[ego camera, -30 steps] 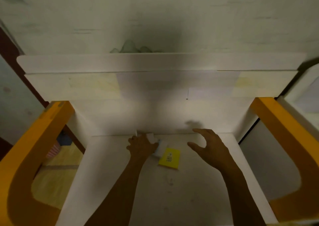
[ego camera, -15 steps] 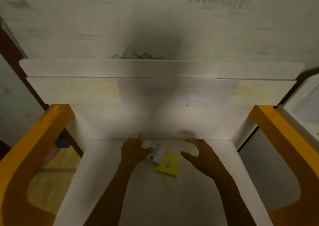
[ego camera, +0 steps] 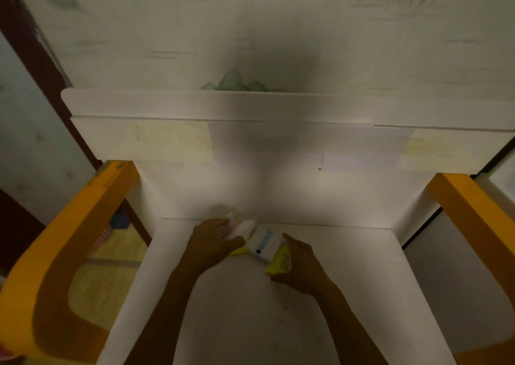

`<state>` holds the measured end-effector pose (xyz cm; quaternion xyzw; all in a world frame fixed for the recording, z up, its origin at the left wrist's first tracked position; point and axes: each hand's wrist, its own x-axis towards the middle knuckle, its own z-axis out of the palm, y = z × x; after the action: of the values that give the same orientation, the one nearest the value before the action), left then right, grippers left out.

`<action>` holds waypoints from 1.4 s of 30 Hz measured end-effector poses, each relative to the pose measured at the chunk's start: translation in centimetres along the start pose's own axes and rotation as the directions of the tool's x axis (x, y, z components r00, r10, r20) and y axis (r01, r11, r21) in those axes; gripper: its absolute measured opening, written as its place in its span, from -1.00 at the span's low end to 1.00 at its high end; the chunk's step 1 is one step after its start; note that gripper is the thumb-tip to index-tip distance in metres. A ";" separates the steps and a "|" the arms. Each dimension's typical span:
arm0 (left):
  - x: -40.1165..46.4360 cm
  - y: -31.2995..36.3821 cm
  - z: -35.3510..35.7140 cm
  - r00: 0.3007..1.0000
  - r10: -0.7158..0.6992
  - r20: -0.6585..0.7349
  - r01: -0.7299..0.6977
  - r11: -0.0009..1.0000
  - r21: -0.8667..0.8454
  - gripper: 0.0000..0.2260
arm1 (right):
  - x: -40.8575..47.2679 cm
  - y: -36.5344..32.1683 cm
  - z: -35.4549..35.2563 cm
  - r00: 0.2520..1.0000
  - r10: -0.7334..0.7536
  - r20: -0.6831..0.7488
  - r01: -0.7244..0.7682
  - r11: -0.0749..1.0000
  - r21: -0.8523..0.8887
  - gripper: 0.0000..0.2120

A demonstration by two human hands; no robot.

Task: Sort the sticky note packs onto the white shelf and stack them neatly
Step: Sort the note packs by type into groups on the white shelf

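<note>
Both hands are down at the back of the white shelf (ego camera: 278,309), close to where its flat board meets the upright back panel. The left hand (ego camera: 213,246) has its fingers curled round a pale pack (ego camera: 240,228) — whitish with a hint of pink, too blurred to read — and the pack sits right against the back edge. Just beside it, touching or nearly so, a white pack (ego camera: 262,244) with a blue printed strip and a small dark dot lies tilted on top of a yellow pack (ego camera: 280,261). The yellow one peeks out on both sides: a thin sliver by the left hand's thumb and a wider corner under the right hand (ego camera: 301,267). That right hand grips the yellow pack's right edge, fingers bent over it and the thumb tucked at its lower corner — whether it also touches the white pack I cannot tell.

The light is dim, and a soft shadow falls across the back panel above the hands. Orange side rails (ego camera: 69,253) curve down on either side of the shelf, and a white upper ledge (ego camera: 250,105) runs across above it. Behind that is a pale wall (ego camera: 250,30) with faint green painted marks. At the far left a dark brown frame (ego camera: 30,39) slants down.
</note>
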<state>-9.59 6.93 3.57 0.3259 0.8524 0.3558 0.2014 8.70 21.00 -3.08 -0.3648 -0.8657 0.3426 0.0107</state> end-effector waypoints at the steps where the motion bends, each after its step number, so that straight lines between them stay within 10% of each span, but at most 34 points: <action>1: -0.1 -0.2 0.0 1.000 -0.013 0.021 0.013 1.000 0.018 -0.34 | 0.0 0.1 0.4 1.000 -0.003 -0.015 0.002 0.999 -0.041 0.01; 23: -1.2 -2.1 0.4 0.971 0.211 0.109 -0.215 0.976 0.028 -0.22 | -1.5 1.4 -3.1 0.996 0.086 0.033 -0.073 0.958 -0.277 -0.12; 42: -0.9 0.6 0.0 0.810 0.586 -0.016 -0.578 0.804 0.141 -0.44 | -5.5 -2.4 -10.0 0.894 -0.004 -0.449 -0.116 0.963 -0.241 -0.54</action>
<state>-8.65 6.63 4.14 0.5733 0.7381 0.3540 0.0358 13.95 22.13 7.27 -0.4567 -0.8667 0.1329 0.1504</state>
